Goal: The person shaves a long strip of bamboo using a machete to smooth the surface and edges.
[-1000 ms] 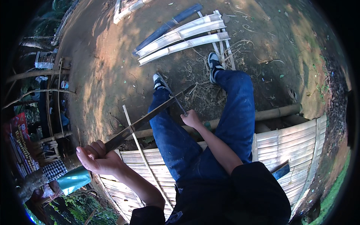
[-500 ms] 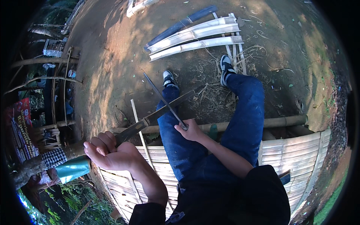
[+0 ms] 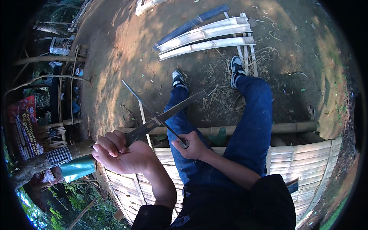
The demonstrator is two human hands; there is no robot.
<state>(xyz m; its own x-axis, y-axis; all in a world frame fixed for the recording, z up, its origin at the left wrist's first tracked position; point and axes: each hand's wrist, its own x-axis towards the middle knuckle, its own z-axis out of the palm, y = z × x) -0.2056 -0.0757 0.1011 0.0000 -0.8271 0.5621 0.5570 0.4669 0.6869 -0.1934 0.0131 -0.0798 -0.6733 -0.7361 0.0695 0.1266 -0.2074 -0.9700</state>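
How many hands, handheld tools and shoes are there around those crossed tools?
Hands (left hand, right hand): 2
Handheld tools (wide blade, thin metal rod): 2
Shoes: 2
Total: 6

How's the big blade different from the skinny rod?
The blade is wide and flat; the rod is much thinner. The blade points up-right from the left hand; the rod points up-left from the right hand. Both are long, and they cross in the picture.
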